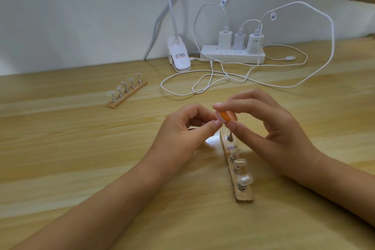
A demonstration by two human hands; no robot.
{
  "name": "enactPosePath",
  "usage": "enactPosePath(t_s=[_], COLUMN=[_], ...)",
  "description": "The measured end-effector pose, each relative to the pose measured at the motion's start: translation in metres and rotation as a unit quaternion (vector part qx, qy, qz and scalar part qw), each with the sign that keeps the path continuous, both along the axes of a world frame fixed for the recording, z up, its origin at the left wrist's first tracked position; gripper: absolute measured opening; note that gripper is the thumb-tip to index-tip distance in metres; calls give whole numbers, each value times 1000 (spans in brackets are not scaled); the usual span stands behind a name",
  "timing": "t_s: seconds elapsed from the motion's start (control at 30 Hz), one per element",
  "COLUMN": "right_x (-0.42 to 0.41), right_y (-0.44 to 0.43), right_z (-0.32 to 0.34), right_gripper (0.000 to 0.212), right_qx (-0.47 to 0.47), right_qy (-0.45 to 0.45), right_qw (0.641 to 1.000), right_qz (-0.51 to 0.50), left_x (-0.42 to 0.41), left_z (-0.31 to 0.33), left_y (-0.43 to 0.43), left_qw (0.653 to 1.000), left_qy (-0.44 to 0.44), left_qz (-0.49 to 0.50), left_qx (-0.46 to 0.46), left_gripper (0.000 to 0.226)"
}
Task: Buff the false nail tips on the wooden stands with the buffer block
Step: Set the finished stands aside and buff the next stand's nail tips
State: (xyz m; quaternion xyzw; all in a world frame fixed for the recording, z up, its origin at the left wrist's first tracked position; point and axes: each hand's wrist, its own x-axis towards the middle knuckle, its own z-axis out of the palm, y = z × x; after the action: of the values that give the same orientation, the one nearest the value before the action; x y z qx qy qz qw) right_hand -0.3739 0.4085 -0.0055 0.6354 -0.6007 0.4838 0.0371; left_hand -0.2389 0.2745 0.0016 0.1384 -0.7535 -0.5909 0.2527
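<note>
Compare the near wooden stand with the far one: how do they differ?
The near stand lies end-on to the camera, the left hand and right hand at its far end; the far stand sits untouched at left rear, angled. The far stand shows five tips; the near stand shows three clearly, that end hidden by the buffer block. Both are wooden strips with metal pegs.

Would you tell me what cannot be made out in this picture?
Head view:
- The nail tip under the orange buffer block: hidden by right hand and left hand fingers; what the left pinches is unclear.
- White clip lamp: head cut off by top edge.
- Far wooden stand: tips too small to judge.
</note>
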Motion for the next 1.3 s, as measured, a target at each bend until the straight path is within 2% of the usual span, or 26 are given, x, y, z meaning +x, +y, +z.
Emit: enactPosePath(t_s=[0.17, 0.3, 0.4, 0.53, 0.63, 0.77, 0.87, 0.97, 1.13, 1.3], right_x=[-3, 0, -2, 1, -3, -3, 0, 4, -2, 0], right_y=[0, 0, 0, -2, -3, -3, 0, -1, 0, 0], right_z=[0, 0, -1, -1, -2, 2, 5, 4, 4, 4], right_gripper=[31, 31, 31, 31, 28, 26, 26, 26, 27, 31], right_qx=[21, 19, 21, 7, 16, -29, -48, -17, 4, 7], right_qy=[-21, -3, -21, 4, -29, -80, -25, 33, -16, 21], right_qw=[1000, 1000, 999, 1000, 999, 996, 998, 999, 998, 999], right_qz=[-12, -11, -19, -20, -23, -37, -33, -20, -56, -33], left_x=[0, 0, 1, 0, 0, -1, -1, 0, 0, 0], left_z=[0, 1, 1, 1, 0, -3, -3, -3, -2, -1], left_y=[0, 1, 1, 0, -2, -4, -4, -3, -2, -2], left_qw=[1000, 1000, 1000, 999, 999, 997, 998, 1000, 1000, 1000], left_qy=[-3, 2, 2, 16, 22, 27, 22, 6, 9, 6], left_qz=[0, 1, 4, 2, 5, 5, -2, -16, -8, -11], left_qx=[15, 14, 29, 33, 45, 65, 58, 26, 23, 20], left_gripper=[15, 18, 9, 12, 7, 6, 8, 3, 3, 5])
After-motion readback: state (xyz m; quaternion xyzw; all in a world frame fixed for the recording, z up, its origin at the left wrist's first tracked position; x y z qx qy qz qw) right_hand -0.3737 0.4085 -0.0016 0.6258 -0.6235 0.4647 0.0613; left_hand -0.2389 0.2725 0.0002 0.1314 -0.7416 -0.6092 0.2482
